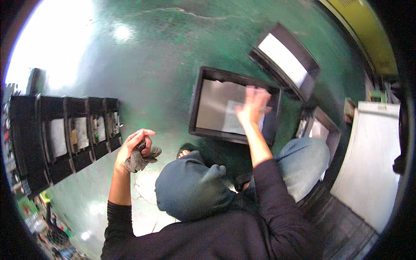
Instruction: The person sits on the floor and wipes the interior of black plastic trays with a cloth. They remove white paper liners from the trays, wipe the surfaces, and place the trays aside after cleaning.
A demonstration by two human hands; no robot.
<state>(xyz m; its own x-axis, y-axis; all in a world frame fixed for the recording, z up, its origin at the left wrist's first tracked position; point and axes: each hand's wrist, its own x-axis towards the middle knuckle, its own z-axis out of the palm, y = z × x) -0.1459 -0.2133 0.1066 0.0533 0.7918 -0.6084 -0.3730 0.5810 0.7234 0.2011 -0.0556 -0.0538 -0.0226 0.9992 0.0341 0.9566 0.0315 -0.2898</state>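
Observation:
My left hand point(133, 146) is closed around a crumpled grey rag point(138, 162), held out beside my left knee. Its loose folds hang below my curled fingers. Ahead of me on the green floor lies a black plastic bin point(196, 97). Inside it is a flat grey-brown surface point(219, 106) with a ragged upper edge, and a pale, translucent sheet point(232, 120) is at its right part. Over the bin's right side reaches my right hand point(255, 105), blurred by motion, its fingers stretched out and nothing visible in them. Whether it touches the sheet I cannot tell.
Another black bin point(255, 55) with a white sheet lies beyond to the right. A further bin point(327, 119) stands by my right knee. Several black bins form a row point(60, 171) at left. A white panel point(368, 164) and a yellow-green cabinet point(368, 28) line the right.

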